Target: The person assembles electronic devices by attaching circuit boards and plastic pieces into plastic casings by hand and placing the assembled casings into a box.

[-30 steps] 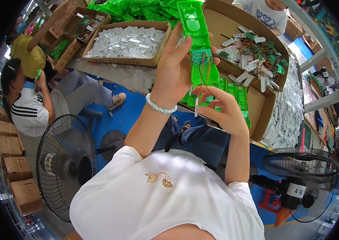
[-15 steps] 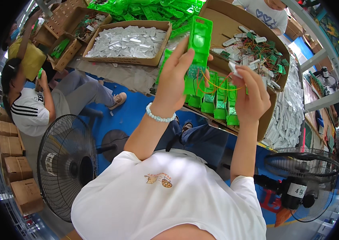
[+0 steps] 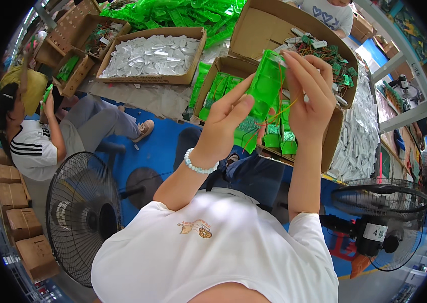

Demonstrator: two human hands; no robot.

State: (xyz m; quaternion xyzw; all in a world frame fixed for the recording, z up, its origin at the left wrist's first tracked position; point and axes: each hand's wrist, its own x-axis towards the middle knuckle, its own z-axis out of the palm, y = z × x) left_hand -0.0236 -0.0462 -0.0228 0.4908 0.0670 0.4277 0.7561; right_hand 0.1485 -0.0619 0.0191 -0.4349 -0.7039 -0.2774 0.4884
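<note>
Left hand: our left hand [image 3: 226,123] is closed around the lower part of a green plastic pouch [image 3: 264,91], thumb and fingers gripping its near edge; a pale bead bracelet [image 3: 198,164] sits on the wrist.
Right hand: our right hand [image 3: 311,98] pinches the pouch's upper end between its fingers, so both hands hold it together.
Pouch: we hold it raised and tilted, above the near edge of the cardboard box [image 3: 218,68] where more green packets stand in rows; thin orange and yellow wires [image 3: 279,113] trail from it between our hands.
Around us: a second box [image 3: 266,25] behind it carries a tangle of small wired parts; a shallow box of white packets [image 3: 153,50] lies to the left.
Floor: two fans flank us, one on the left [image 3: 82,217], one on the right [image 3: 380,222].
Others: a seated person in a white striped shirt [image 3: 34,149] works at the left.
</note>
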